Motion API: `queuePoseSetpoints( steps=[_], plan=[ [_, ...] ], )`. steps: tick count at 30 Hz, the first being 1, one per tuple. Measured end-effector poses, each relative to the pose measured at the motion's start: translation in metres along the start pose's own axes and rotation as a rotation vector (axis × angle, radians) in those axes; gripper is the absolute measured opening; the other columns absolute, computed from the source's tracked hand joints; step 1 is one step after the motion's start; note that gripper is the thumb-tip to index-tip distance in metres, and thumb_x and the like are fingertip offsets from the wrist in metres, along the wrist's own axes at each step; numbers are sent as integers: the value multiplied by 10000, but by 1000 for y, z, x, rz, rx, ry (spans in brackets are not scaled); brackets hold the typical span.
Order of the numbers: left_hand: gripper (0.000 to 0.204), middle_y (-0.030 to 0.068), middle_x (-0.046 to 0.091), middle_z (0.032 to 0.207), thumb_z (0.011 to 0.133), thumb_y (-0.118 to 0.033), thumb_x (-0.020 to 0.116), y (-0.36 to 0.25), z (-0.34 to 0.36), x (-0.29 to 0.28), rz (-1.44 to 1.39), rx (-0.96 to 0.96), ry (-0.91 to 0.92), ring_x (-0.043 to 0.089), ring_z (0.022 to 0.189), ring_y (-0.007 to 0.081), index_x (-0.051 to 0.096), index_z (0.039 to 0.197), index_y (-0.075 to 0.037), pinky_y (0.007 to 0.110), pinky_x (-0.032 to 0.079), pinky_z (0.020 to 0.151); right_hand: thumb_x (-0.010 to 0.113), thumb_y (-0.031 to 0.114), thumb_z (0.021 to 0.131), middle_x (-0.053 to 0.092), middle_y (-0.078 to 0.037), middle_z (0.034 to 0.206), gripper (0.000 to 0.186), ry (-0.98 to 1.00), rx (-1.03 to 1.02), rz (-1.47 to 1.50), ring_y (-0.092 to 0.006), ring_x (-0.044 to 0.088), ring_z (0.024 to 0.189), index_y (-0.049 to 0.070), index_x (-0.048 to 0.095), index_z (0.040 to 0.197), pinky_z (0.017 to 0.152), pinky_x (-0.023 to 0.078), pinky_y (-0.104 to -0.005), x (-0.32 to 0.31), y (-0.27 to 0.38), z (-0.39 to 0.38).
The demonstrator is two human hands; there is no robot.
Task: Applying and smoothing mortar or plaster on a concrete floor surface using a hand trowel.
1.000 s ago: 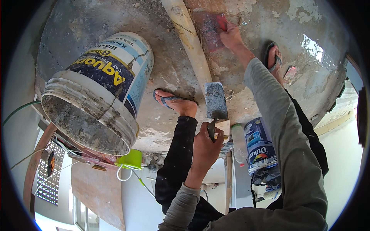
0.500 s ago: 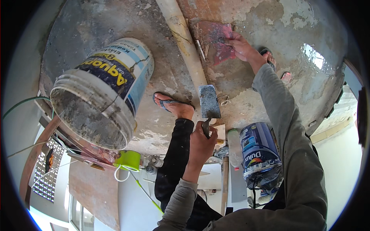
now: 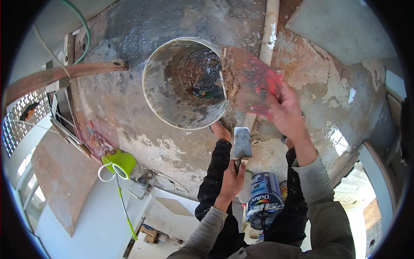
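Observation:
My right hand [image 3: 288, 111] is closed on the edge of a thin red sheet [image 3: 252, 80], blurred by motion. Wood chips and grit [image 3: 233, 86] lie along the sheet's left side, right at the rim of a large white bucket [image 3: 148, 97]. Inside the bucket, dark and reddish debris [image 3: 205, 71] covers the bottom. Lower down, my left hand [image 3: 233, 183] grips the handle of a flat scraper [image 3: 242, 141]. Its wide, dusty metal blade points away from me, below the bucket and apart from it.
A pale pole [image 3: 269, 36] lies across the patchy, partly wet floor. Between my legs stands a blue paint bucket [image 3: 264, 190]. A lime-green pail [image 3: 123, 162] is at lower left, and a wooden beam [image 3: 86, 69] juts in from the left. A grey board [image 3: 340, 30] is at far right.
My right hand has lifted the red sheet from the floor and brought it with its debris to the bucket's rim. The bucket now shows its inside. My left hand still holds the scraper.

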State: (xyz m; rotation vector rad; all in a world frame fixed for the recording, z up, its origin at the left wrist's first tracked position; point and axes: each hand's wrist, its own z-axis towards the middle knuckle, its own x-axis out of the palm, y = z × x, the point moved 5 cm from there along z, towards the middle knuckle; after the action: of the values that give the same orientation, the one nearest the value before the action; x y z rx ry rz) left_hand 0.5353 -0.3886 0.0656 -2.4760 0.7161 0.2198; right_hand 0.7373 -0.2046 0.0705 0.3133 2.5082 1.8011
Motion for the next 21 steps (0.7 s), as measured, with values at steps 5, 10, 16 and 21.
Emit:
queuePoseSetpoints(
  steps=[5, 10, 16, 21],
  plan=[
    [228, 263, 585, 766, 961, -182, 428, -28, -73, -107, -213, 2, -78, 578, 724, 451, 494, 1013, 29, 448, 438, 598, 483, -21, 861, 642, -167, 964, 381, 84, -6, -256, -216, 632, 813, -5, 489, 1242, 761, 489, -323, 109, 4, 8],
    [232, 290, 584, 783, 969, -161, 404, -80, -34, -177, -59, 214, -200, 559, 755, 479, 467, 1062, 42, 504, 412, 637, 480, -8, 858, 630, -232, 1012, 361, 11, -44, -300, -328, 650, 847, 6, 510, 1217, 762, 490, -342, 162, -4, -15],
    [278, 321, 587, 770, 966, -215, 410, -94, 43, -233, 54, 205, -372, 566, 789, 506, 464, 998, 56, 543, 425, 680, 457, -64, 849, 649, -177, 1030, 368, -126, -48, -314, -236, 644, 910, -23, 511, 1211, 807, 481, -314, 208, -4, -53],
    [268, 307, 611, 838, 943, -205, 451, -108, 50, -268, 72, 128, -382, 590, 852, 471, 468, 1010, 54, 535, 448, 747, 423, -108, 835, 638, -131, 1078, 390, -279, 12, -158, -181, 606, 997, -39, 504, 1210, 874, 442, -269, 204, -3, -53]
  ],
)
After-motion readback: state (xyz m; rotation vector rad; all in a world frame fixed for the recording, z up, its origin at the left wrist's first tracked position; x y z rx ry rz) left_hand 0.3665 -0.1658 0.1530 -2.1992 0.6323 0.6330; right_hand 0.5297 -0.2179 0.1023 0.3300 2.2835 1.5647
